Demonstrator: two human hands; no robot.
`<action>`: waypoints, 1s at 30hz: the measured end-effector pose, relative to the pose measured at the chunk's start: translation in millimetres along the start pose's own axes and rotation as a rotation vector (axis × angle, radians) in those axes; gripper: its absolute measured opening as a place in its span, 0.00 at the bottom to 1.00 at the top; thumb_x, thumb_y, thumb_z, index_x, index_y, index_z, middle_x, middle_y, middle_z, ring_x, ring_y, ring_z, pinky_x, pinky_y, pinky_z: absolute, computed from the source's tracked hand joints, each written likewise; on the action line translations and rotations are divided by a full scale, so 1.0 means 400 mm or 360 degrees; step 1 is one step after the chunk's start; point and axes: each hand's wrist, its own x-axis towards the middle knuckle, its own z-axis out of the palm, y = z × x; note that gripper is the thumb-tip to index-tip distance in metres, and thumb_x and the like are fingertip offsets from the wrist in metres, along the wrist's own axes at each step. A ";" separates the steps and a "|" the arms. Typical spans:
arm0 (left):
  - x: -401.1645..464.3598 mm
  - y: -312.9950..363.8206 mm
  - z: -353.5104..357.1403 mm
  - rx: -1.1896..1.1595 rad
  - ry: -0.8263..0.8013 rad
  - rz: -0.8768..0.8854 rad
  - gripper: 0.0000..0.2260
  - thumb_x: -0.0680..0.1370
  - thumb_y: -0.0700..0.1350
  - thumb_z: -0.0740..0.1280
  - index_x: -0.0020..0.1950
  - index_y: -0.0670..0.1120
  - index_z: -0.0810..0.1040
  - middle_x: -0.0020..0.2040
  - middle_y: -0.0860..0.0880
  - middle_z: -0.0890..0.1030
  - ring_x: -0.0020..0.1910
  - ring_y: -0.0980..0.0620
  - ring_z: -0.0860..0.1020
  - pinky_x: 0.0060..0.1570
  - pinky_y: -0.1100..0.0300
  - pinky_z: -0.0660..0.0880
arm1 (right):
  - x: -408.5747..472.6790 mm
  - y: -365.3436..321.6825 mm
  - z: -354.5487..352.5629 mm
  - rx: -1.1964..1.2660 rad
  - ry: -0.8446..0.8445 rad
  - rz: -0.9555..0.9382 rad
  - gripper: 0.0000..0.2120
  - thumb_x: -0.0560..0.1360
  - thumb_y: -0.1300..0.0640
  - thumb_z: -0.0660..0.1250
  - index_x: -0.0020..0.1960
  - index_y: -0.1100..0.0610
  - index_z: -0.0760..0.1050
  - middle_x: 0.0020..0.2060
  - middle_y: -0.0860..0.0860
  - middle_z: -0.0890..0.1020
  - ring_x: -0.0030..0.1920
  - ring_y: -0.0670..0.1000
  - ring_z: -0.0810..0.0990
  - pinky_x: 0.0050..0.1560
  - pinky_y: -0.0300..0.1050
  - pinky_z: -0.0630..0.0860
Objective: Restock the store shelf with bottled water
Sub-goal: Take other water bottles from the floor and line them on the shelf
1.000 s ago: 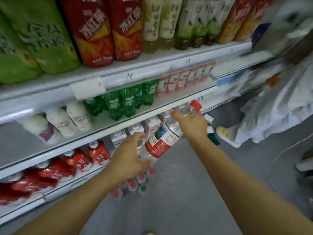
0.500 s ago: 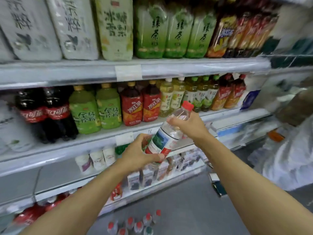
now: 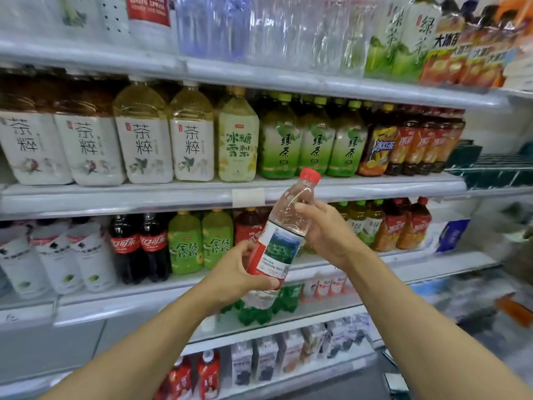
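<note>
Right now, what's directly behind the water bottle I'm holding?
Behind the water bottle a red-labelled tea bottle peeks out at its left, and green soda bottles show near its base. The left hand, right hand and label hide anything else.

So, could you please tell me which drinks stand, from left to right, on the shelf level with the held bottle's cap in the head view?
Four white-label tea bottles → yellow pear drink → three green tea bottles → orange-label iced teas.

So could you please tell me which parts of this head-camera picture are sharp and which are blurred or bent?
Head view: the water bottle and both hands, left and right, look sharp; the top shelf and right edge smear; shelf lines bow from the wide lens.
</note>
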 end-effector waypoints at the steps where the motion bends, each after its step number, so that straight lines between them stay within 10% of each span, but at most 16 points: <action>1: -0.001 0.010 -0.001 0.0086 0.0102 0.0022 0.25 0.63 0.39 0.79 0.53 0.51 0.70 0.49 0.51 0.81 0.44 0.56 0.81 0.42 0.67 0.77 | -0.003 -0.007 0.012 -0.0040 0.0006 0.0007 0.30 0.67 0.48 0.73 0.64 0.59 0.71 0.56 0.54 0.81 0.56 0.53 0.80 0.60 0.54 0.74; 8: -0.035 0.121 0.008 0.0806 0.0882 0.0146 0.30 0.57 0.60 0.78 0.50 0.57 0.67 0.44 0.58 0.79 0.43 0.54 0.79 0.43 0.53 0.77 | -0.007 -0.029 0.105 -0.0387 0.0409 0.0106 0.47 0.55 0.30 0.74 0.62 0.56 0.64 0.52 0.52 0.79 0.47 0.49 0.82 0.46 0.49 0.81; 11: -0.052 0.152 0.005 0.0993 0.0983 0.0175 0.32 0.56 0.62 0.77 0.53 0.58 0.65 0.48 0.58 0.78 0.45 0.54 0.78 0.43 0.54 0.76 | -0.001 -0.061 0.120 -0.0329 0.0508 -0.0003 0.35 0.64 0.41 0.76 0.60 0.58 0.66 0.48 0.53 0.81 0.45 0.50 0.83 0.39 0.44 0.80; 15: -0.065 0.186 -0.038 0.1000 0.0821 0.0145 0.36 0.55 0.63 0.78 0.56 0.57 0.64 0.51 0.58 0.76 0.48 0.55 0.77 0.47 0.53 0.77 | 0.001 -0.100 0.115 -0.0277 0.0337 -0.0073 0.30 0.63 0.42 0.76 0.58 0.56 0.73 0.49 0.53 0.84 0.47 0.53 0.84 0.49 0.54 0.80; 23: -0.099 0.224 -0.132 -0.0528 -0.0346 -0.0078 0.42 0.51 0.56 0.82 0.61 0.45 0.74 0.54 0.43 0.82 0.55 0.43 0.80 0.59 0.47 0.74 | -0.015 -0.188 0.143 0.0075 -0.0111 -0.0194 0.21 0.75 0.51 0.64 0.60 0.66 0.74 0.48 0.61 0.81 0.49 0.58 0.79 0.56 0.60 0.75; 30: -0.106 0.239 -0.110 -0.0215 0.0244 0.0178 0.32 0.63 0.45 0.79 0.64 0.47 0.70 0.52 0.48 0.81 0.49 0.52 0.81 0.48 0.60 0.77 | -0.010 -0.221 0.164 -0.0155 -0.0158 -0.0200 0.14 0.79 0.50 0.61 0.60 0.57 0.74 0.53 0.56 0.83 0.52 0.55 0.82 0.50 0.52 0.80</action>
